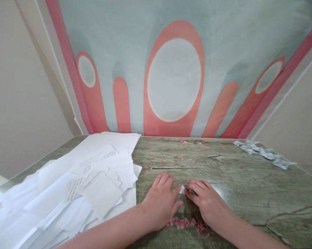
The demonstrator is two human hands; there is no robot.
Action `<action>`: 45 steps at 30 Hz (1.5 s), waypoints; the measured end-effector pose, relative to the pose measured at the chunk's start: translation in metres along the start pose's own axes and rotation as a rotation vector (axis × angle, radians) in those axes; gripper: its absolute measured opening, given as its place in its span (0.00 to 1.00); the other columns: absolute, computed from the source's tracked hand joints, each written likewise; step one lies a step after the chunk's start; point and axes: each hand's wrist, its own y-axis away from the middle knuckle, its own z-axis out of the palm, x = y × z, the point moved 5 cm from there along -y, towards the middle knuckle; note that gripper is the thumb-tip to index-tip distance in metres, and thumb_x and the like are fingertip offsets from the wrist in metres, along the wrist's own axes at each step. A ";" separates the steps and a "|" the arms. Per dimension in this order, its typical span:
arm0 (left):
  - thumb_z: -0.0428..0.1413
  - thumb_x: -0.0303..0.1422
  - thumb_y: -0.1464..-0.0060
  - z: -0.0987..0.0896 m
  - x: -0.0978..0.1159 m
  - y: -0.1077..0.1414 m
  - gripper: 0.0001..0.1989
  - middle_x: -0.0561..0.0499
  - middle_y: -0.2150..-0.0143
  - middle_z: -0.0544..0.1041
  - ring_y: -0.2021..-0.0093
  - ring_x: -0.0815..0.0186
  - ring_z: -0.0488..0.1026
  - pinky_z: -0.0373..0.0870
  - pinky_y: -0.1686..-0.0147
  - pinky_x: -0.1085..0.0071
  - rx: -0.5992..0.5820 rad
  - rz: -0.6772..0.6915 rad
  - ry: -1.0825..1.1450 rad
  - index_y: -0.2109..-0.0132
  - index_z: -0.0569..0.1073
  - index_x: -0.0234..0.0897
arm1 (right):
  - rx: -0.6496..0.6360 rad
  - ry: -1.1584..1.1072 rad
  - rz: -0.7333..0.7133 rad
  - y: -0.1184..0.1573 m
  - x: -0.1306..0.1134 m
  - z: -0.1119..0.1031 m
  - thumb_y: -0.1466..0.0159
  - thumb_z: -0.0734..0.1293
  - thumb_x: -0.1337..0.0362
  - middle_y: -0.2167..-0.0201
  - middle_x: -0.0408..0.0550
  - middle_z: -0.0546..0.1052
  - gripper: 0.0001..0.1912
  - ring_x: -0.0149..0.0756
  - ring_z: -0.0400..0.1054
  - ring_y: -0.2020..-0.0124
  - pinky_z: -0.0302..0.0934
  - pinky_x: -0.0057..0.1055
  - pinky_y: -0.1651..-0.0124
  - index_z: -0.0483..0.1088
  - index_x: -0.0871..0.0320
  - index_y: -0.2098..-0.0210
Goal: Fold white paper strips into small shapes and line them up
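Observation:
A small piece of white paper, seemingly folded, lies between my two hands low over the table. My right hand pinches its right end with thumb and fingers; the fingertips partly cover it. My left hand rests palm down on the left, its index fingertip touching the paper's left edge. The left thumb is stretched out apart from the index finger, so that hand is open.
A large spread pile of white paper sheets, some printed, covers the left of the wood-patterned table. Several small folded papers lie at the back right edge. Behind the table hangs a grey-green cloth with red shapes.

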 end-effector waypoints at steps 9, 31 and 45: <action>0.50 0.43 0.43 0.014 0.013 0.003 0.22 0.43 0.46 0.68 0.41 0.54 0.56 0.47 0.42 0.55 -0.031 0.020 -0.157 0.46 0.67 0.37 | -0.042 0.071 -0.007 -0.001 -0.002 0.000 0.39 0.64 0.72 0.66 0.49 0.71 0.08 0.39 0.63 0.59 0.56 0.36 0.55 0.72 0.59 0.61; 0.47 0.37 0.42 0.004 0.011 -0.002 0.16 0.43 0.50 0.71 0.42 0.55 0.56 0.47 0.42 0.57 -0.044 0.120 -0.157 0.53 0.72 0.34 | -0.039 0.151 -0.020 -0.001 -0.004 -0.001 0.39 0.63 0.73 0.68 0.48 0.70 0.09 0.38 0.62 0.62 0.55 0.35 0.59 0.72 0.58 0.62; 0.54 0.34 0.45 0.010 -0.010 -0.014 0.14 0.50 0.54 0.74 0.52 0.63 0.67 0.61 0.50 0.66 0.044 0.095 0.221 0.51 0.70 0.40 | 0.021 0.063 0.007 0.005 -0.003 -0.001 0.40 0.60 0.74 0.65 0.49 0.71 0.13 0.38 0.64 0.62 0.57 0.36 0.58 0.70 0.58 0.58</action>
